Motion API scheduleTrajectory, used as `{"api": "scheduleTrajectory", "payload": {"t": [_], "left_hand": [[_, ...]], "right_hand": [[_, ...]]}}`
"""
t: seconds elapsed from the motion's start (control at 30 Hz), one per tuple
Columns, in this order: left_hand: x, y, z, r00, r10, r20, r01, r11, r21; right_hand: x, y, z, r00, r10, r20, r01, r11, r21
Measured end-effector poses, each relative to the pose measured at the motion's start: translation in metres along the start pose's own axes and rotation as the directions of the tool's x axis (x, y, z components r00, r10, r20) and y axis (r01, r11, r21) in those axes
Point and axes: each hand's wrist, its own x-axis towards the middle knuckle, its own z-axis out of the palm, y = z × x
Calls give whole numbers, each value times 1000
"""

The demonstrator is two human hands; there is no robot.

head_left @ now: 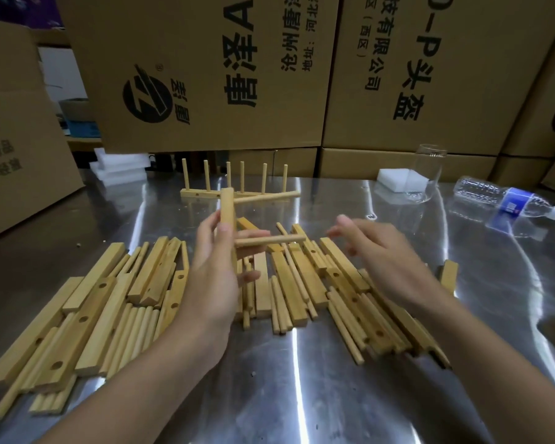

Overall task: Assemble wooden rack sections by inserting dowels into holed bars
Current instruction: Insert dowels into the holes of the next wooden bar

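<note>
Left hand (215, 267) gripping upright holed bar (228, 208) at centre; two dowels (269, 241) projecting toward 3 o'clock. Right hand (378, 251) open, empty, blurred, just beside dowel tips. Finished rack section (237, 192) at 12 o'clock.

The left hand (217, 267) grips an upright holed bar (228, 208) with two dowels (269, 241) jutting right. The right hand (378, 251) hovers open beside them, blurred. Loose bars and dowels (109, 302) litter the near metal table (285, 379); a finished rack section (234, 184) stands farther back.
</note>
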Motion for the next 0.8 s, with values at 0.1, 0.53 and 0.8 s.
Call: {"api": "scheduleTrajectory", "payload": {"t": [0.1,0.53,0.8], "left_hand": [[1,5,-2,988,-129,-82,120,988,-98],[-1,9,0,983,-185,-5,183,976,-118],[-1,7,0,965,-256,-51,246,957,-152]], "right_hand": [[9,41,-13,993,51,-108,-82,950,-302],[14,56,2,969,243,-46,-239,871,-429],[15,56,0,972,233,-41,-228,874,-429]]}}
